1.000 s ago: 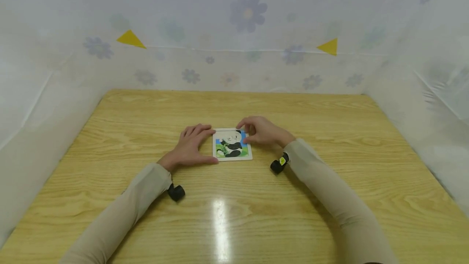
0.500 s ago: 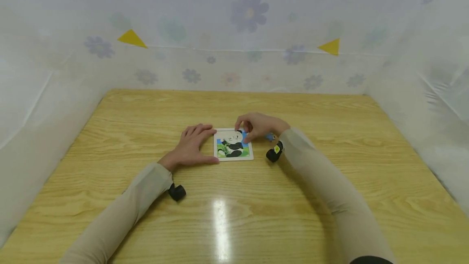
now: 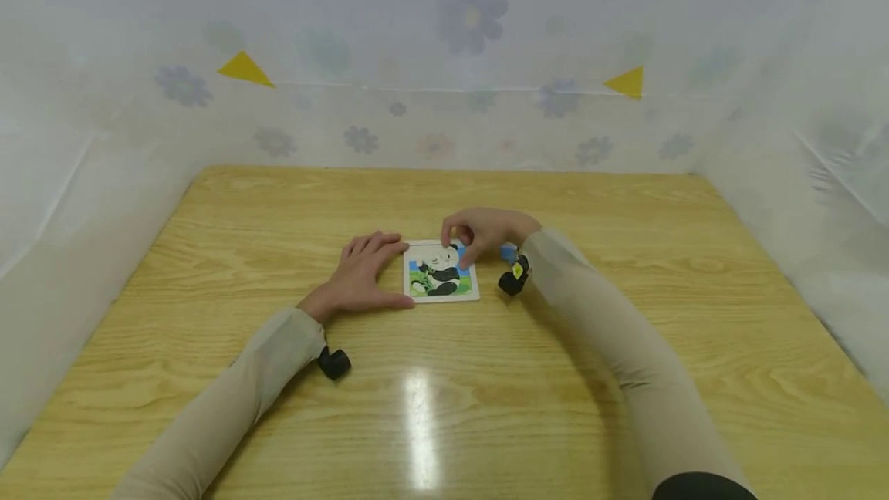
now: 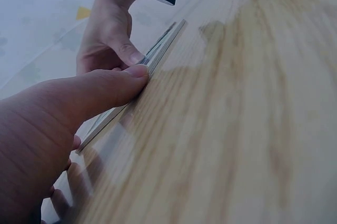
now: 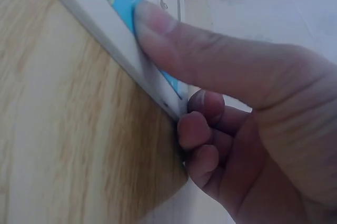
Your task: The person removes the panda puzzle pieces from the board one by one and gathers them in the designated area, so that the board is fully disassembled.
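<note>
A panda jigsaw puzzle (image 3: 434, 282) in a thin white frame lies flat on the table, mid-view. My left hand (image 3: 357, 276) holds its left side, thumb at the near corner and forefinger at the far corner. In the left wrist view, the thumb (image 4: 118, 84) touches the frame's edge. Over the upper right part, my right hand (image 3: 486, 230) bends thumb and forefinger about the piece with the panda's head. The right wrist view shows the thumb (image 5: 158, 29) on a blue strip of the picture. Other fingers curl beside the frame's corner; the forefinger tip is hidden there.
A small blue thing (image 3: 509, 252) lies on the wooden table (image 3: 333, 438) by the right wrist, partly covered by it; its kind is unclear. White flowered sheeting (image 3: 417, 37) with two yellow triangles closes off the back and sides.
My right hand has shifted slightly left and away from me, still over the puzzle's upper right. The small blue thing has come into sight beside the wrist. The left hand stays put.
</note>
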The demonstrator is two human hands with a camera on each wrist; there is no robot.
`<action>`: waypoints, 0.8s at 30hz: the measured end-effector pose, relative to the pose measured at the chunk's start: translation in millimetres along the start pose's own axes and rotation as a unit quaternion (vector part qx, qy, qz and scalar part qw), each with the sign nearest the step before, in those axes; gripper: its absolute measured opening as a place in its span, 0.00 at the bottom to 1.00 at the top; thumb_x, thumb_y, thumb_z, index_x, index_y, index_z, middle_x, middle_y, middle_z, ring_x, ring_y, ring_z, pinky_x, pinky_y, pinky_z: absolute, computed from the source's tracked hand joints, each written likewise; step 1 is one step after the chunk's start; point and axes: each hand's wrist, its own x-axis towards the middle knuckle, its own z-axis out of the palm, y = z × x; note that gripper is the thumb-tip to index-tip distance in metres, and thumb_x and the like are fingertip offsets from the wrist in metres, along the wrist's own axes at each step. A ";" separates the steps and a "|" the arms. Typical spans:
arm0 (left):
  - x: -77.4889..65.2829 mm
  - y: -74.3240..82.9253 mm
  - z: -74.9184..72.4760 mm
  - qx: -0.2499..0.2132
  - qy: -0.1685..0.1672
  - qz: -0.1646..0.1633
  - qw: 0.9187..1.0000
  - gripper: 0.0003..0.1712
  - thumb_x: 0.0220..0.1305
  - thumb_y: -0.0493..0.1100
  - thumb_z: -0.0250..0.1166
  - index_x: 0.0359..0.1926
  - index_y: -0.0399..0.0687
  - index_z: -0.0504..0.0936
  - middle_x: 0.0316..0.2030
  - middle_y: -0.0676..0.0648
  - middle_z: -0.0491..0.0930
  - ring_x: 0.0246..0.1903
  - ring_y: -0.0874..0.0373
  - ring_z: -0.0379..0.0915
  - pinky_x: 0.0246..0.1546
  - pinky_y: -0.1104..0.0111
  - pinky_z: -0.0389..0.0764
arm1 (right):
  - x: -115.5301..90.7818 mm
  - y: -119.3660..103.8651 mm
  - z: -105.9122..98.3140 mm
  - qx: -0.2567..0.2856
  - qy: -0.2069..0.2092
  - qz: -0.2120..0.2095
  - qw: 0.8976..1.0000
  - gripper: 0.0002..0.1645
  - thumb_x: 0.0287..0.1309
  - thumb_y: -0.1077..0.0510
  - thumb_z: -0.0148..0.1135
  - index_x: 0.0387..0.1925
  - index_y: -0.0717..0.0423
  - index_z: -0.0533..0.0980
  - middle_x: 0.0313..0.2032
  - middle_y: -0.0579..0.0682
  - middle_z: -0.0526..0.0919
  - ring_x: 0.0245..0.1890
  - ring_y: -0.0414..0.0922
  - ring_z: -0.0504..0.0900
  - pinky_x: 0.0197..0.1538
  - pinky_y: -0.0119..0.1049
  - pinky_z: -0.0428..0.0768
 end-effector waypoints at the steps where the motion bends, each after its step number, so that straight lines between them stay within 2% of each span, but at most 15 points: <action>1: 0.0 0.0 -0.1 -0.001 0.000 0.000 1.000 0.55 0.46 0.69 0.70 0.72 0.51 0.62 0.72 0.45 0.55 0.70 0.44 0.46 0.67 0.44 0.43 | 0.3 0.2 -0.1 -0.001 -0.001 0.001 1.000 0.22 0.49 0.57 0.75 0.46 0.52 0.76 0.23 0.46 0.68 0.23 0.41 0.64 0.33 0.33 0.67; 8: 0.0 -0.3 -0.3 -0.010 0.001 -0.002 1.000 0.55 0.47 0.68 0.70 0.72 0.51 0.62 0.72 0.45 0.55 0.70 0.43 0.45 0.68 0.44 0.42 | 1.4 0.0 -0.7 -0.011 -0.002 -0.004 1.000 0.22 0.49 0.58 0.74 0.45 0.53 0.75 0.22 0.45 0.67 0.22 0.41 0.62 0.33 0.33 0.66; 15: 0.3 -1.0 -0.4 -0.004 0.001 -0.001 1.000 0.54 0.47 0.68 0.70 0.72 0.51 0.62 0.72 0.45 0.55 0.71 0.43 0.45 0.68 0.44 0.42 | 0.0 1.3 1.9 0.009 0.003 -0.003 1.000 0.22 0.50 0.57 0.74 0.46 0.52 0.74 0.23 0.46 0.67 0.22 0.41 0.62 0.33 0.33 0.66; 24: -0.7 0.7 -1.1 -0.004 0.007 0.004 1.000 0.55 0.46 0.67 0.71 0.71 0.51 0.62 0.71 0.45 0.56 0.70 0.42 0.46 0.67 0.43 0.42 | -3.1 0.3 3.2 0.022 0.006 -0.026 0.999 0.21 0.52 0.59 0.72 0.46 0.55 0.72 0.24 0.47 0.67 0.22 0.42 0.61 0.32 0.33 0.65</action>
